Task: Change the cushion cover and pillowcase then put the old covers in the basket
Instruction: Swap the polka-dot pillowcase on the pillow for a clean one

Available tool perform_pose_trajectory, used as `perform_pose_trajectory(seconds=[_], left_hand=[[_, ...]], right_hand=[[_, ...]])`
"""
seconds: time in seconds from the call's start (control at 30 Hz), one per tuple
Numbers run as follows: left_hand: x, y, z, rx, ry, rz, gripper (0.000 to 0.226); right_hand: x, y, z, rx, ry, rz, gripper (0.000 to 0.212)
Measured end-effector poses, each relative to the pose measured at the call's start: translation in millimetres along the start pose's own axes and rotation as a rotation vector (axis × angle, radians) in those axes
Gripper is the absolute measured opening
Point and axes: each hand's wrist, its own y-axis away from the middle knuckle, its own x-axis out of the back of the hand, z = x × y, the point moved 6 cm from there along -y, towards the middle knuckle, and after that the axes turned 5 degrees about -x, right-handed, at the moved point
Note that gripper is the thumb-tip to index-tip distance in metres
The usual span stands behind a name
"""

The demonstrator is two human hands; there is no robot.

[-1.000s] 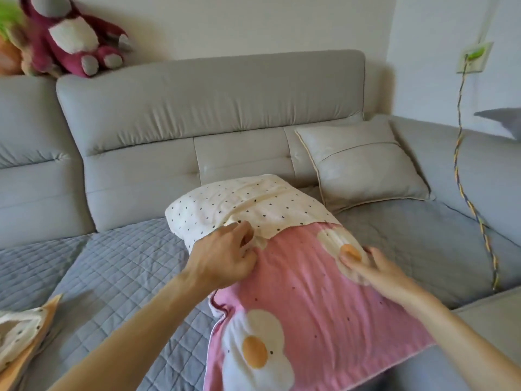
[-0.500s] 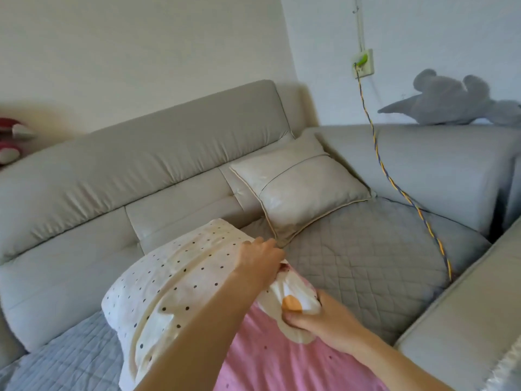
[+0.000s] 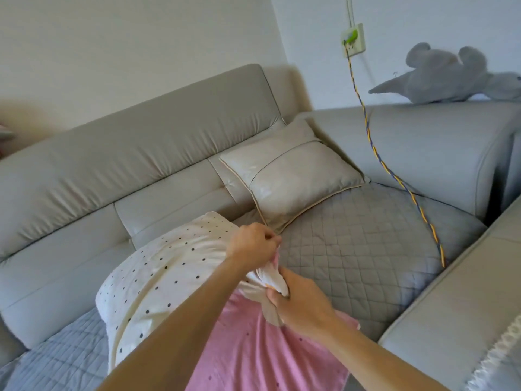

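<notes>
**Both hands shift to the pillow's right corner**
The left hand [image 3: 253, 245] and right hand [image 3: 306, 304], spread along the opening a second ago, now clench the bunched edge of the pink egg-print pillowcase [image 3: 253, 351]. It half covers the cream polka-dot pillow [image 3: 169, 275] on the grey sofa [image 3: 141, 153]. The pillowcase change appears unfinished.

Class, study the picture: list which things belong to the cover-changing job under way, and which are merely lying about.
In the job: dotted pillow; pink cover, partly over it; left hand and right hand, both gripping the cover's bunched edge.

Lying about: beige cushion (untouched now); grey plush toy; braided cable; wall socket.
</notes>
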Motion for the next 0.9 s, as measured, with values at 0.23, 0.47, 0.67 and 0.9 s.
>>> perform_pose_trajectory(seconds=[0.23, 0.47, 0.67, 0.9], left_hand=[[140, 74, 0, -0.083, 0.531, 0.373, 0.034], [98, 96, -48, 0.04, 0.253, 0.347, 0.026], [28, 165, -143, 0.106, -0.025, 0.533, 0.034], [-3, 260, -217, 0.581, 0.441, 0.689, 0.008]], right_hand=[[6, -6, -140, 0.523, 0.326, 0.316, 0.031], [-34, -33, -102, 0.077, 0.387, 0.066, 0.05], [-14, -12, 20, -0.315, 0.212, 0.07, 0.059], [-16, -19, 23, -0.284, 0.294, 0.211, 0.05]])
